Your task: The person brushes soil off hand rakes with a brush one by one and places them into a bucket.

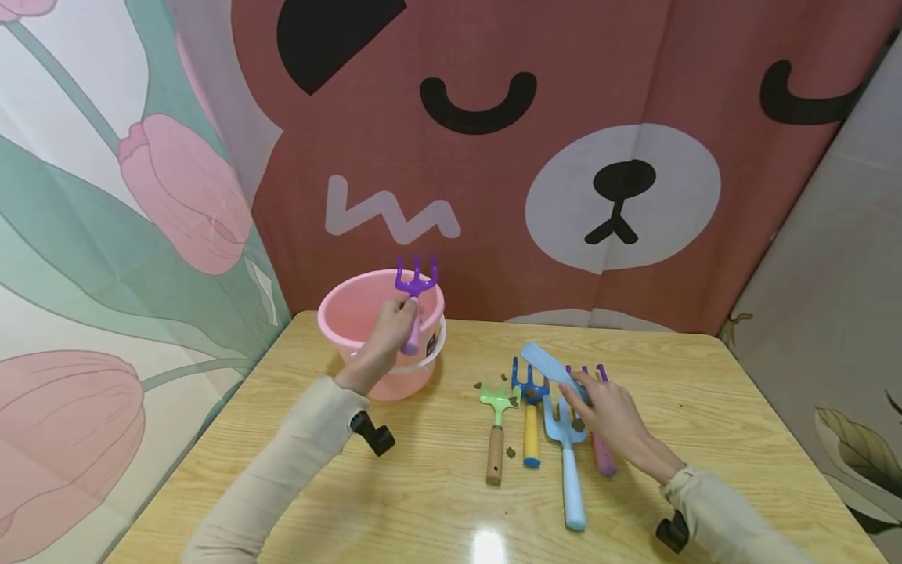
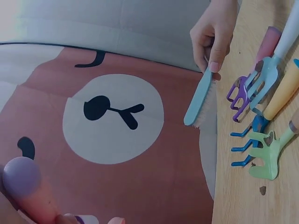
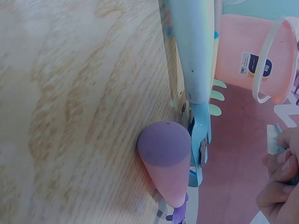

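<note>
My left hand [image 1: 386, 333] grips a small hand fork [image 1: 416, 283] with purple tines by its pink handle, tines up, in front of the pink bucket [image 1: 395, 385]. My right hand [image 1: 620, 419] holds a light-blue brush [image 1: 543, 362] by one end; the left wrist view shows its pale bristles [image 2: 209, 105]. Below the brush lie several hand forks: a green one [image 1: 496, 450] with a wooden handle, a blue one [image 1: 532, 439] with a yellow handle, a light-blue one [image 1: 572, 478], and another purple one [image 1: 603, 454] with a pink handle, partly hidden by my right hand.
Brown crumbs [image 1: 510, 452] lie scattered around the forks and on some tines. The bucket has a white handle [image 1: 437, 348] hanging at its side. Behind the wooden table [image 1: 395, 501] hangs a cloth printed with a bear's face [image 1: 493, 196].
</note>
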Tool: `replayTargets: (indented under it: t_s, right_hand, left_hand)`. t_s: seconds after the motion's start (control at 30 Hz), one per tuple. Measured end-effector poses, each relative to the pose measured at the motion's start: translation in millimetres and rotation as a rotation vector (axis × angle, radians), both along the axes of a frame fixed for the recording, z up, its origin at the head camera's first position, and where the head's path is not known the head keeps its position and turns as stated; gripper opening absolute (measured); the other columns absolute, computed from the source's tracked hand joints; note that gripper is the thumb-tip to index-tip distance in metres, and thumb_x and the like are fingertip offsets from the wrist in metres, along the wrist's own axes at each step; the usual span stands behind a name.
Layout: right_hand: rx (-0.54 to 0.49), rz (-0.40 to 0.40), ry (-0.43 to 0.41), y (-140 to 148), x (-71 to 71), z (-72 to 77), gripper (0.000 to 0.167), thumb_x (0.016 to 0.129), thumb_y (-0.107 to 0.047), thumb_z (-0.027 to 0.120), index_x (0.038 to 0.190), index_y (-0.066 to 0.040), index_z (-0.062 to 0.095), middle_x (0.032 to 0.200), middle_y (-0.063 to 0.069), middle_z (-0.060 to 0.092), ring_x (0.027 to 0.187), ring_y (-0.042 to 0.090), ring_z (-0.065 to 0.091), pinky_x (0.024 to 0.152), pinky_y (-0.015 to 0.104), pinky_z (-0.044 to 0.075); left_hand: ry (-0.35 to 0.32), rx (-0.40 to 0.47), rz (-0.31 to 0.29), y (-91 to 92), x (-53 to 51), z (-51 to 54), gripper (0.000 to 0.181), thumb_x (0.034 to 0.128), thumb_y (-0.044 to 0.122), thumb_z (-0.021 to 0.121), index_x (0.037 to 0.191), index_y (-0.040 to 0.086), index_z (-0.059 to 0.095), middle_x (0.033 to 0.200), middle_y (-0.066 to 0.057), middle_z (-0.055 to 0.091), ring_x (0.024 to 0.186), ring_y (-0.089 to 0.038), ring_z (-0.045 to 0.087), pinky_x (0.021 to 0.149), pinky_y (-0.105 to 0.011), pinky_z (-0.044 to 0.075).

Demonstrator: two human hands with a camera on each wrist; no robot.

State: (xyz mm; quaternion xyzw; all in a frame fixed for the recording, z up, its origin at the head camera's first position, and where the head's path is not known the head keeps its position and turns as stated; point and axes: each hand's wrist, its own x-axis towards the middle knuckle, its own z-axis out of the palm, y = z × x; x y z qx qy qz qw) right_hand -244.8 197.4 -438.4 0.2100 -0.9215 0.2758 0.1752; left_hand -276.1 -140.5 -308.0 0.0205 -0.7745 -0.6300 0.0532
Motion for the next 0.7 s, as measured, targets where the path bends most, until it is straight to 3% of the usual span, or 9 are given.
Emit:
replayTargets:
  t_s: [0.23,0.33,0.43,0.57,0.7]
  right_hand:
    - [0.002,-0.001,-0.001,-1.0,-1.2,-1.3,0.039,0.101,-0.027,0.06,0.119,0.007,0.064,0.048,-0.011,0.036,0.037,-0.001,0.024,0.037,0.021,0.026]
    - [0.002,0.003,0.008,-1.7,-2.1,-1.8,0.038,0.1,-0.025,0.061,0.118,0.008,0.065,0.048,-0.011,0.036,0.038,-0.001,0.024,0.037,0.021,0.026]
    - [0.004,0.008,0.025,-2.2,-2.8,-2.6,0.035,0.099,-0.023,0.063,0.116,0.008,0.065,0.047,-0.012,0.036,0.038,-0.002,0.023,0.037,0.021,0.025]
    - [0.003,0.017,0.042,-2.5,-3.0,-3.0,0.034,0.098,-0.021,0.064,0.115,0.008,0.066,0.047,-0.013,0.035,0.038,-0.004,0.022,0.037,0.02,0.024]
    - [0.005,0.017,0.042,-3.2,-3.3,-3.5,0.035,0.098,-0.022,0.064,0.115,0.008,0.066,0.047,-0.014,0.035,0.037,-0.004,0.022,0.036,0.021,0.024]
  left_hand:
    - [0.002,-0.019,0.035,-6.1,-2.5,2.5,0.022,0.0984,0.007,0.043,0.102,-0.01,0.056,0.081,-0.007,0.049,0.069,-0.012,0.047,0.055,-0.018,0.041]
    - [-0.014,-0.006,0.04,-8.3,-3.2,2.2,0.029,0.098,0.008,0.045,0.119,-0.012,0.051,0.088,-0.01,0.049,0.072,-0.014,0.048,0.057,-0.02,0.042]
    - [-0.028,0.041,0.047,-10.7,-5.5,0.2,0.048,0.0991,0.007,0.046,0.142,-0.01,0.033,0.11,-0.019,0.051,0.084,-0.019,0.053,0.071,-0.025,0.047]
    - [-0.031,0.076,0.036,-15.2,-12.6,-3.0,0.051,0.1017,0.005,0.044,0.148,-0.008,0.028,0.129,-0.029,0.048,0.093,-0.022,0.056,0.083,-0.029,0.049]
    - [-0.068,0.03,-0.002,-22.0,-19.3,-4.6,0.037,0.1022,0.006,0.043,0.133,-0.014,0.046,0.097,-0.017,0.058,0.076,-0.013,0.055,0.066,-0.02,0.049]
